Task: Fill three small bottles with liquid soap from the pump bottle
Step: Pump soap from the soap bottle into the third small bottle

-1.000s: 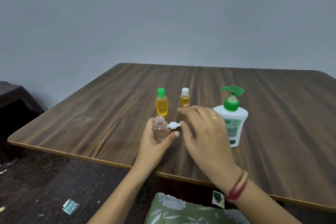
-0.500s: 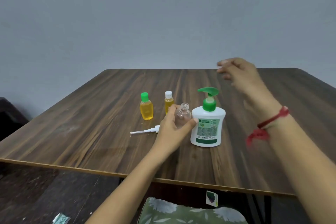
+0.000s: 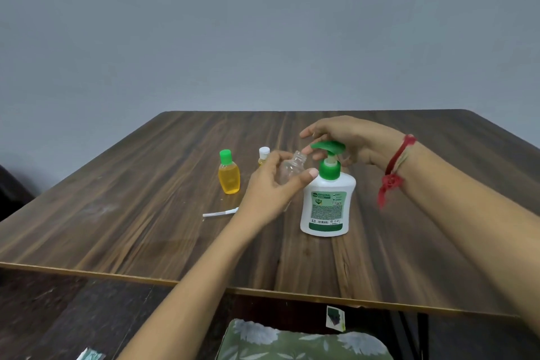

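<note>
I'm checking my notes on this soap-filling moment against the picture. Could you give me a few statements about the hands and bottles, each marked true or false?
1. The left hand holds the clear empty bottle by the pump bottle's spout. True.
2. The clear bottle has its cap on. False: its threaded neck is open.
3. The right hand is at the green pump head. True.
4. The green-capped bottle lies on its side. False: it stands upright, holding yellow liquid.
5. A white dip tube lies on the table. True.
</note>
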Motion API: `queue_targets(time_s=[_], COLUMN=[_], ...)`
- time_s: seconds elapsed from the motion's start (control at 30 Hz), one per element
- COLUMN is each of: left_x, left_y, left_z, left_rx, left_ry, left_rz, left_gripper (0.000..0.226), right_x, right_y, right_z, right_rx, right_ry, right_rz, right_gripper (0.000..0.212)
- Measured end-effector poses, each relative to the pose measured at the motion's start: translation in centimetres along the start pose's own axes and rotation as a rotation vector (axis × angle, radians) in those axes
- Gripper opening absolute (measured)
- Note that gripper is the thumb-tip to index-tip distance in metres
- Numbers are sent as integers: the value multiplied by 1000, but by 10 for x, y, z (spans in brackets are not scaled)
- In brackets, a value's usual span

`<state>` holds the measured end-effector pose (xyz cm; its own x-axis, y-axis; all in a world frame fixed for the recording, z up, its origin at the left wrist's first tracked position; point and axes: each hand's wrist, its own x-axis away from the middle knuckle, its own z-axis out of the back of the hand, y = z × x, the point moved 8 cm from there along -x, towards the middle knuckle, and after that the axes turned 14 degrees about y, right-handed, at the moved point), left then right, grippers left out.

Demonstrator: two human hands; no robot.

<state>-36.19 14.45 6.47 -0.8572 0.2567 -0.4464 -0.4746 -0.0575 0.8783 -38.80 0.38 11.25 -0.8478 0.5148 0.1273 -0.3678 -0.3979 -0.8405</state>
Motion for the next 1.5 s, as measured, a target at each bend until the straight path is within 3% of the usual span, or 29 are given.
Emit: queue_targets(time_s=[0.23, 0.4, 0.83, 1.17, 1.3, 1.5], left_x=[-11, -9, -10, -13, -15, -20], left_y=[11, 12, -2, 1, 4, 8], left_z=[-9, -11, -4, -4, -3, 0], left_rx=[228, 243, 333, 298, 397, 330], left_ry=[-61, -149, -12, 18, 39, 84], left_rz=[186, 226, 429, 438, 458, 453], left_gripper=[34, 52, 39, 44, 47, 26], right_x=[-2, -7, -6, -4, 2, 0], right_y=[4, 7, 6, 0, 1, 10], right_z=[-7, -9, -13, -12, -15, -17], right_rx=[70, 104, 0, 223, 258, 159], right_ry=[-23, -14, -76, -22, -39, -39], right_rz=[-32, -33, -30, 87, 106, 57], right_gripper=[25, 26, 25, 28, 24, 33])
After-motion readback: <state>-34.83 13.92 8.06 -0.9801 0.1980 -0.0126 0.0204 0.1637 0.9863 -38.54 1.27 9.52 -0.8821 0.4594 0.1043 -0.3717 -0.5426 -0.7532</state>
